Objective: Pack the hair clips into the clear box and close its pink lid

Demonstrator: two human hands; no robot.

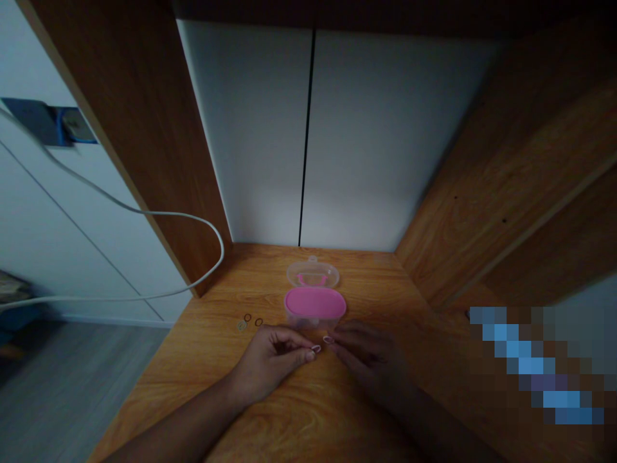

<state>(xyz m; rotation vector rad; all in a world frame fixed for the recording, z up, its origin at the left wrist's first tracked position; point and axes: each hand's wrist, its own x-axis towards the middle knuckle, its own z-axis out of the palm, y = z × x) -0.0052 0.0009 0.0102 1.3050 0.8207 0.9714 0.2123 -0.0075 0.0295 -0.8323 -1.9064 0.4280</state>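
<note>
In front of the box, my left hand (270, 360) pinches a small pale pink hair tie (316, 348) between thumb and finger. Close beside it, my right hand (373, 360) grips another small pale pink hair tie (328, 339) at its fingertips. The two loops are a little apart. Just beyond my fingers stands an oval clear plastic box (294, 319) with a pink top surface (315, 301). Its clear lid (313, 272), with a pink handle, lies behind it. Left of the box are dark hair ties (259, 322) and pale ones (241, 326).
Wooden panels (453, 212) rise on the right, and a wooden post (144, 128) stands at the left. A white cable (219, 241) loops over the left side. White panels (270, 148) close off the back. At the right, part of the view is pixelated.
</note>
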